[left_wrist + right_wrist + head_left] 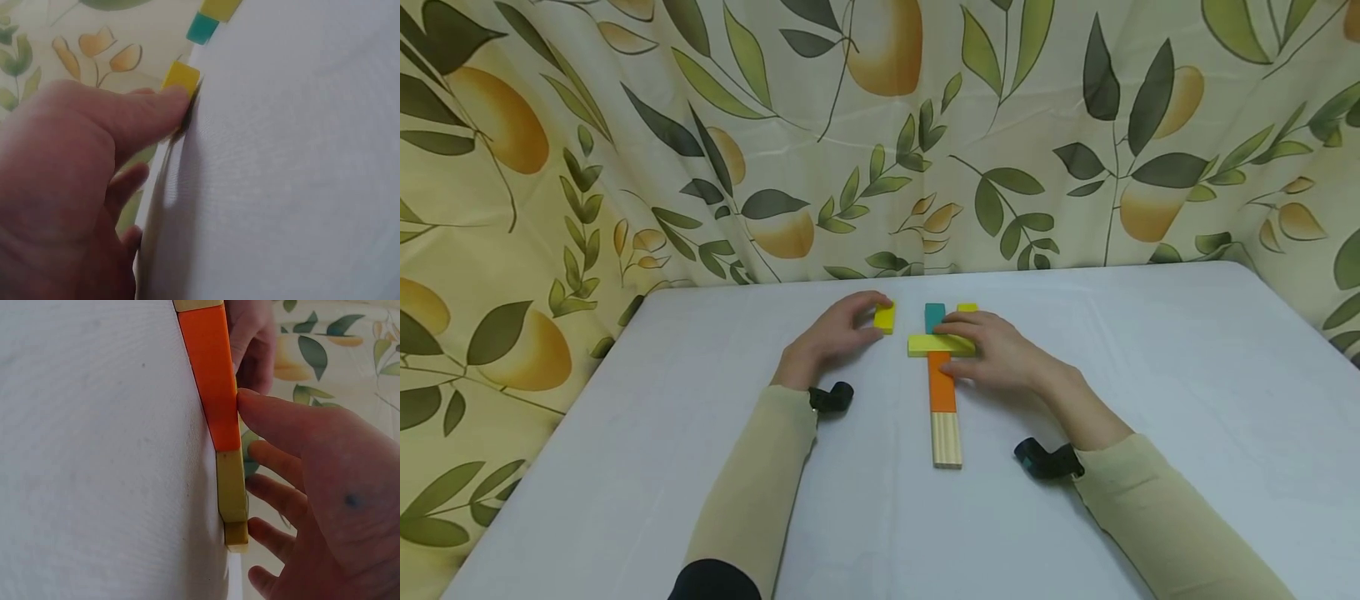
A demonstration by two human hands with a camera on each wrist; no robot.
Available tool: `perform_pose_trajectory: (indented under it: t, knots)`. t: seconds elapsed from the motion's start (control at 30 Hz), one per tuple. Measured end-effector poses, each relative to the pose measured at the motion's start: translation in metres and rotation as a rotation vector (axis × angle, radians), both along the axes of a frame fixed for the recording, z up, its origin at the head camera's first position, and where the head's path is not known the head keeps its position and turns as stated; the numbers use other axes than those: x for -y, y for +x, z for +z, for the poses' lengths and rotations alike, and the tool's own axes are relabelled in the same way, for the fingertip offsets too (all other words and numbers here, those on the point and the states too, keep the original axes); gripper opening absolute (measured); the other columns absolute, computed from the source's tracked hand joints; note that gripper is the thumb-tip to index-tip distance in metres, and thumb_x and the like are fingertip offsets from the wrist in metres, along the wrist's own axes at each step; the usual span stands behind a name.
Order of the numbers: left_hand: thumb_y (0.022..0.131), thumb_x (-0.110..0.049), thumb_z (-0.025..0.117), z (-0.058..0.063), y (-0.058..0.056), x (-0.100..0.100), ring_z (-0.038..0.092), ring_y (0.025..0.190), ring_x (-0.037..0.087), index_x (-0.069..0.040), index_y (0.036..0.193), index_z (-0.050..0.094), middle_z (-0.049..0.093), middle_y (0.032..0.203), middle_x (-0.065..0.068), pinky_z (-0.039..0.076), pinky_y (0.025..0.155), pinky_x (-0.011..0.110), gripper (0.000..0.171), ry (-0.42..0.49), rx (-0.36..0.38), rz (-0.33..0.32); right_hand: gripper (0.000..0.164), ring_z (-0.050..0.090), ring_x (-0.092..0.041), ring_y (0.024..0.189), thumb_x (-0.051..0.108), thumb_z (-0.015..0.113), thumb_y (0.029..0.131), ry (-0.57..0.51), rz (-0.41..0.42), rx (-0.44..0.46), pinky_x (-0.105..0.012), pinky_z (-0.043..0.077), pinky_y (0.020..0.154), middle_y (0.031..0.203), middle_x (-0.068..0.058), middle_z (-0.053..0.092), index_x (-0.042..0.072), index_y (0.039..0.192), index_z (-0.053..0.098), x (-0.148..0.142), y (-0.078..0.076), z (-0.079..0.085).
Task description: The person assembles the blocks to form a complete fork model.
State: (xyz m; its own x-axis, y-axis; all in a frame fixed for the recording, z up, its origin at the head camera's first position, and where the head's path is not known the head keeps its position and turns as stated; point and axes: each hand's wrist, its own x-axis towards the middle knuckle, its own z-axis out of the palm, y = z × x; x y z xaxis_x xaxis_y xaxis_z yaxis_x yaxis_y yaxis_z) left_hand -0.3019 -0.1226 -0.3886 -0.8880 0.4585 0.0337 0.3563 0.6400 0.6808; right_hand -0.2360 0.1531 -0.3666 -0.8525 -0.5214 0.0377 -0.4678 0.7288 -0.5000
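My left hand (838, 327) pinches a small yellow block (886, 318) between thumb and fingers, close over the table at the left. In the left wrist view the thumb covers part of this yellow block (181, 76). My right hand (1000, 350) reaches over a T-like row of blocks, its thumb at the orange block (942, 387) and its fingers at the yellow-green bar (928, 346). In the right wrist view those fingers are spread along the orange block (212, 381) and the bar (231, 481). Beyond the bar lie a teal block (934, 317) and another yellow block (967, 307).
A plain wood block (947, 442) continues the row toward me below the orange one. White cloth (880, 517) covers the table. A leaf-and-fruit patterned curtain (880, 208) hangs behind the far edge. Both wrists wear small black cameras.
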Motion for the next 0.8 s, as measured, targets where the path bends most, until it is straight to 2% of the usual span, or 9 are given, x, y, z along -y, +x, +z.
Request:
perform_pose_trajectory:
  t: [0.3, 0.8]
  knots:
    - [0.094, -0.015, 0.070, 0.002, 0.000, -0.004, 0.035, 0.142, 0.015, -0.024, 0.137, 0.060, 0.046, 0.151, -0.007, 0.022, 0.119, 0.038, 0.045, 0.038, 0.018, 0.005, 0.055, 0.035, -0.041, 0.140, 0.030, 0.071, 0.091, 0.008, 0.005, -0.005, -0.063, 0.022, 0.114, 0.148, -0.016, 0.049, 0.010, 0.141, 0.060, 0.000, -0.001, 0.000]
    - [0.095, -0.017, 0.070, 0.004, 0.005, -0.015, 0.034, 0.142, 0.015, -0.025, 0.137, 0.059, 0.047, 0.150, -0.008, 0.021, 0.119, 0.040, 0.045, 0.025, 0.017, 0.006, 0.053, 0.030, -0.045, 0.143, 0.030, 0.067, 0.095, 0.026, 0.036, -0.014, -0.065, 0.019, 0.114, 0.152, -0.014, 0.047, 0.009, 0.143, 0.059, 0.000, 0.000, 0.000]
